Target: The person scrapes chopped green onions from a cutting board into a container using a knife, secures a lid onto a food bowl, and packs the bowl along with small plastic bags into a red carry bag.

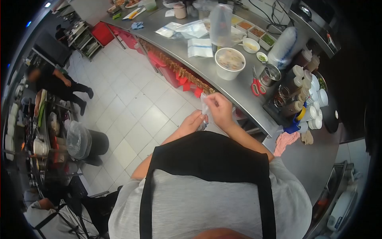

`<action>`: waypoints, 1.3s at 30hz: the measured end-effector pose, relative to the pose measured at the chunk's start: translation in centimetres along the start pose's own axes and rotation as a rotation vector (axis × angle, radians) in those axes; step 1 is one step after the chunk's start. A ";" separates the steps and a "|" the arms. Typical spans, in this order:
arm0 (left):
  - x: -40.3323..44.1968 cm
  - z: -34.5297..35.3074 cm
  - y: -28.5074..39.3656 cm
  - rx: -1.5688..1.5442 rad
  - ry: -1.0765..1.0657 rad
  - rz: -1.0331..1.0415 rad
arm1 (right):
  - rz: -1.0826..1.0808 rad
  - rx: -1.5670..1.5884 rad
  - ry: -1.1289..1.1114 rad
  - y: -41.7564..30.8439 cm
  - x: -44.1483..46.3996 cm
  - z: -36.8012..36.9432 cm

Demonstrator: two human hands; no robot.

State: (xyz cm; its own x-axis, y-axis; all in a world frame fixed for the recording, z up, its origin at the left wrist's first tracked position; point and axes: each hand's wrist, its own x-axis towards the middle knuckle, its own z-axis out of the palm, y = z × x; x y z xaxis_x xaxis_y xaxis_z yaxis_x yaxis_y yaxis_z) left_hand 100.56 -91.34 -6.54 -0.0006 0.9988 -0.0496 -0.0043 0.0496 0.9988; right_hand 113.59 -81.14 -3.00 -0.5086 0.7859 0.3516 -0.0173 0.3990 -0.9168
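Close in front of my black apron, both hands are at a small clear plastic bag (204,104). My left hand (193,120) is closed round the lower part of the bag, whose contents are too small to make out. Just above and to the right, my right hand (220,109) pinches the bag's upper part between thumb and fingers. Beyond the hands, a white tub (230,63) with food in it stands at the edge of the steel counter (238,93). Red-handled scissors (258,84) lie to its right, beside a metal cup (270,75).
Squeeze bottles (294,79), stacked white cups (314,117) and a pink cloth (285,142) are on the right. Flat packets (199,47) and ingredient trays (256,32) are farther back. At left are a bin (79,139) and a person in black (51,81); another person (65,217) is lower left.
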 end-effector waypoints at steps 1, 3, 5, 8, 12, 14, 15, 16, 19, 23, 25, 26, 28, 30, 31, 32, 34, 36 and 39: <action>1.2 0.1 0.3 0.086 -0.033 -0.040 | -0.019 -0.039 0.060 0.9 0.9 -0.6; 4.4 -0.2 1.4 0.260 -0.096 -0.113 | 0.075 0.035 0.089 4.1 2.5 -2.4; 9.9 -1.2 0.5 0.308 0.023 -0.018 | 0.193 0.187 0.136 6.3 4.7 -5.0; 18.5 -1.1 4.7 0.410 0.286 0.165 | 0.009 0.012 0.250 4.4 7.6 -10.1; 28.7 -0.8 5.1 0.618 0.400 0.365 | 0.029 0.100 0.248 5.7 8.7 -13.2; 30.4 -0.4 3.9 0.747 0.512 0.378 | 0.112 0.045 0.192 8.0 8.2 -13.6; 30.5 -0.1 3.4 0.810 0.597 0.427 | 0.142 0.060 0.172 8.3 7.9 -13.7; 30.4 -0.1 3.2 0.878 0.682 0.474 | 0.172 0.076 0.152 8.7 7.7 -13.6; 29.7 -3.5 4.0 0.700 0.866 0.603 | 0.203 0.027 0.106 9.6 6.6 -12.9; 24.6 -11.2 -2.0 0.678 1.051 0.418 | 0.302 -0.189 0.012 12.9 4.0 -12.6; 19.7 -12.8 -8.3 0.623 0.962 0.192 | 0.305 -0.206 -0.023 13.0 3.3 -11.9; 16.7 -13.3 -13.2 0.648 0.861 0.042 | 0.354 -0.164 -0.026 13.6 3.0 -11.6; 9.1 -12.6 -22.1 0.636 0.489 -0.344 | 0.466 -0.076 -0.023 14.6 1.8 -10.7; 2.1 -9.4 -24.0 0.515 0.184 -0.417 | 0.580 -0.031 -0.015 13.5 1.7 -9.2; -0.4 -8.7 -24.8 0.461 0.044 -0.448 | 0.635 -0.007 -0.012 12.9 1.9 -8.3; -2.5 -8.9 -25.6 0.421 -0.066 -0.475 | 0.635 -0.019 -0.020 12.5 2.0 -7.3; -4.5 -12.3 -27.5 0.376 -0.133 -0.512 | 0.628 -0.162 -0.093 11.9 2.6 -5.1; -5.0 -16.6 -29.1 0.394 -0.036 -0.559 | 0.606 -0.195 -0.218 12.2 2.2 -3.0; -4.2 -21.0 -26.3 0.508 0.186 -0.691 | 0.606 -0.147 -0.408 12.6 1.7 -0.1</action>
State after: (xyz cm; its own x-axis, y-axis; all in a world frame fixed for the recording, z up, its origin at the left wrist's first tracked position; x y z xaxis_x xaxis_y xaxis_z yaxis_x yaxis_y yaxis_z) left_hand 79.66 -96.86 -32.67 -0.3255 0.7312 -0.5996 0.3820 0.6817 0.6240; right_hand 112.56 -74.70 -13.94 -0.6721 0.6620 -0.3319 0.4682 0.0326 -0.8830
